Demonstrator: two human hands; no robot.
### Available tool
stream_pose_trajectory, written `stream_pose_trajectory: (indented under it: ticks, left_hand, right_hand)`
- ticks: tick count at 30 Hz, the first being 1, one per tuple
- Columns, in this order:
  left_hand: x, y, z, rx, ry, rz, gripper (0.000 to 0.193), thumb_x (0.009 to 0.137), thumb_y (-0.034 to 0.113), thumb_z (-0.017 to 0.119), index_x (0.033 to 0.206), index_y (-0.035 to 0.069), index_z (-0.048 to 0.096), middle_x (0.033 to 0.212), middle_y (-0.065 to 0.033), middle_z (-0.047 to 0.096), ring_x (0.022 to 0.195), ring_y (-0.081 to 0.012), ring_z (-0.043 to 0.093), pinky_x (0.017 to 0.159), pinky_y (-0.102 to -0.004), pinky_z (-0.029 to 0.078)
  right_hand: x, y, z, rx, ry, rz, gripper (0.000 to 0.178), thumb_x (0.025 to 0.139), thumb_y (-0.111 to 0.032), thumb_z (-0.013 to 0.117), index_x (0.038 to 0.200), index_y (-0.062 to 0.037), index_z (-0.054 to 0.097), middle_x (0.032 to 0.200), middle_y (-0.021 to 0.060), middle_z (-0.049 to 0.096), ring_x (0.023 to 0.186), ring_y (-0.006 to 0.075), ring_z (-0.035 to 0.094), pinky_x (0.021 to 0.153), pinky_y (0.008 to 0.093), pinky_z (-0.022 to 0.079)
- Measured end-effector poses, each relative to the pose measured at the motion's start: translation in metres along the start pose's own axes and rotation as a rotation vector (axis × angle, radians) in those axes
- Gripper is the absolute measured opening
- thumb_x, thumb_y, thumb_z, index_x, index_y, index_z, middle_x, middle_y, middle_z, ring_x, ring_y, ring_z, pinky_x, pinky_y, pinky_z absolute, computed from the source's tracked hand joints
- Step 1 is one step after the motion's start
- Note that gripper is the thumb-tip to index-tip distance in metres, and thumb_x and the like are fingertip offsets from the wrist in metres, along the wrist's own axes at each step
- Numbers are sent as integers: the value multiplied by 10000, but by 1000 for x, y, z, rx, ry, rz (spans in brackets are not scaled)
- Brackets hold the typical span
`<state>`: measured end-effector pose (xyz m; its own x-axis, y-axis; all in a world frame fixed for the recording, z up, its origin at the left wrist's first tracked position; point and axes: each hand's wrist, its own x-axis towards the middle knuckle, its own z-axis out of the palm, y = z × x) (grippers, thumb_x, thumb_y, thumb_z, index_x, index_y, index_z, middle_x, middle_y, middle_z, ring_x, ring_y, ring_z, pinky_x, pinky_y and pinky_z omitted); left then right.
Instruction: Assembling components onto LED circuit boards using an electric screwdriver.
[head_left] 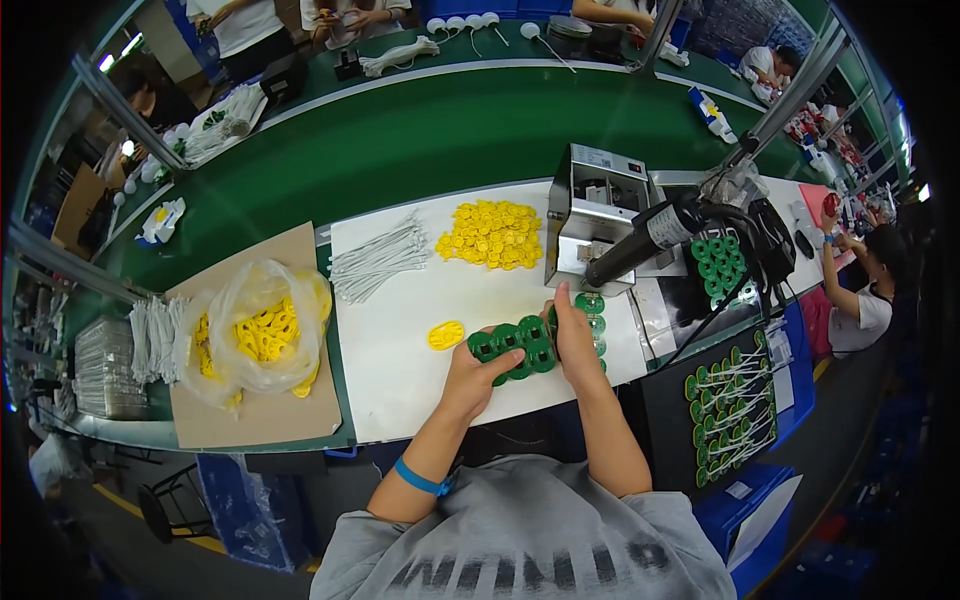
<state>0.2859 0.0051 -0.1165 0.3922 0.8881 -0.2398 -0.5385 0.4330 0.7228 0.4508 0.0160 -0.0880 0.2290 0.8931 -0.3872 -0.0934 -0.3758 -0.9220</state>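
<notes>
A panel of round green circuit boards [510, 340] is held up over the white work surface. My left hand [470, 382] grips its left end, thumb across the front. At the right end my right hand [575, 345] is closed on the panel's edge, thumb pointing up; its fingertips are partly hidden. More green round boards [596, 322] lie just beyond the right hand. To the left of the panel a small yellow plastic part [446, 335] lies alone on the white surface.
Farther off sit a heap of yellow parts [492, 235], a bundle of white wires [378, 258] and a metal-cased machine [597, 215]. A bag of yellow parts [265, 335] rests on cardboard at left. Wired green boards [735, 410] lie on a black surface at right. Co-workers sit around.
</notes>
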Motion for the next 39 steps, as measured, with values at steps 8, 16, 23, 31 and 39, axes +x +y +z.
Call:
stream_pose_trajectory:
  ticks: [8, 16, 23, 31, 39]
  left_hand:
    - [2, -1, -1, 15, 42, 38, 317, 844, -51, 700, 1150, -44, 621, 1004, -73, 682, 880, -134, 655, 807, -271, 535]
    - [3, 4, -2, 36, 8, 7, 316, 832, -61, 711, 1134, -23, 624, 991, -65, 666, 859, -111, 636, 780, -236, 519]
    - [0, 6, 2, 100, -17, 28, 350, 791, -113, 714, 1094, 1, 578, 940, -57, 653, 861, -124, 647, 772, -244, 523]
    - [5, 0, -5, -5, -111, 20, 315, 805, -90, 726, 1069, 18, 593, 945, -30, 634, 873, -91, 609, 794, -225, 500]
    - [0, 4, 1, 35, -67, -41, 322, 816, -68, 730, 1091, 21, 588, 955, -26, 642, 867, -94, 619, 786, -235, 511]
  right_hand:
    - [2, 14, -3, -667, 368, -805, 368, 1025, -277, 468, 889, 20, 636, 816, 151, 615, 770, 297, 596, 711, 367, 456]
    - [-30, -4, 23, -390, 217, -773, 163, 968, -95, 525, 894, 22, 613, 826, 169, 602, 746, 339, 600, 671, 382, 467]
    - [-21, 9, 17, -449, 204, -853, 185, 964, -84, 531, 806, 9, 557, 696, 157, 551, 560, 307, 545, 533, 371, 419]
    - [-16, 18, 5, -390, 124, -1156, 197, 961, -153, 500, 993, 4, 615, 783, 146, 608, 618, 283, 606, 561, 344, 469]
    - [-21, 17, 10, -351, 186, -981, 231, 982, -152, 468, 951, 12, 628, 765, 137, 631, 624, 262, 624, 593, 343, 487]
